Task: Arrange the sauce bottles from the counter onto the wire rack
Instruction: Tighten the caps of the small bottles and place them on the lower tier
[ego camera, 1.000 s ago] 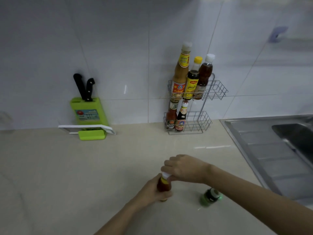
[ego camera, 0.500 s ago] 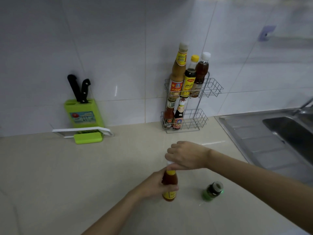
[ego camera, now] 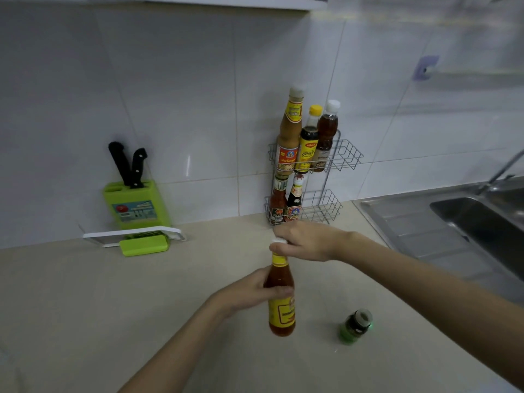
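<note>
left hand [ego camera: 249,293] wrapped round the yellow-labelled orange sauce bottle [ego camera: 281,302] | right hand [ego camera: 306,241] clamped over its white cap, mostly hidden | bottle upright above beige worktop [ego camera: 85,307], can't tell if touching

My only view is the head camera: it looks forward and down over the table [ego camera: 85,307], close above my hands, facing the tiled wall [ego camera: 184,95].

A green knife block [ego camera: 136,205] stands against the white tiled wall [ego camera: 175,95], two black-handled knives [ego camera: 129,163] slotted in it, a white cutting board [ego camera: 133,235] lying at its foot. A stainless steel sink [ego camera: 465,219] with its faucet [ego camera: 502,171] fills the right side
</note>
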### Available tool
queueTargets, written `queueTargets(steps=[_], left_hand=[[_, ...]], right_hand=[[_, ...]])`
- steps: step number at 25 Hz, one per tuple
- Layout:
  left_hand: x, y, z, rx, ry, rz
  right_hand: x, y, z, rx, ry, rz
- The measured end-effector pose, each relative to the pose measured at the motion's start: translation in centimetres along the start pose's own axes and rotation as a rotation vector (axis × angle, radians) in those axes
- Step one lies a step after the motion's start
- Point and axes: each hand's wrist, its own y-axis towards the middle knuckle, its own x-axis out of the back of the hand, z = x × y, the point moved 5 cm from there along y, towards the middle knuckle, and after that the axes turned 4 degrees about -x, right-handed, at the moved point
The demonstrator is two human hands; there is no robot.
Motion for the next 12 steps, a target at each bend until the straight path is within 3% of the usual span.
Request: queueTargets(steps=[3,8,10,12], left_hand=[[-0.2,0.0,-0.5,-0.003,-0.024,0.017],[-1.3,2.3,-0.3,-0.022,0.107,-0.083],[-1.6,3.0,-0.5,-0.001,0.092,-0.073],[-1.5,3.5,-1.7,0.005,0.053,-0.061]], right_hand=[[0.4,0.3,0.2,-0.035,-0.017,-0.024],[-0.1,-0.8,-2.1,-0.333,-0.216,-0.006],[-0.4,-1.5,-3.1,-0.342,-0.057,-0.003],[-0.5,-2.4,-4.6,-0.315,0.313,-0.036]])
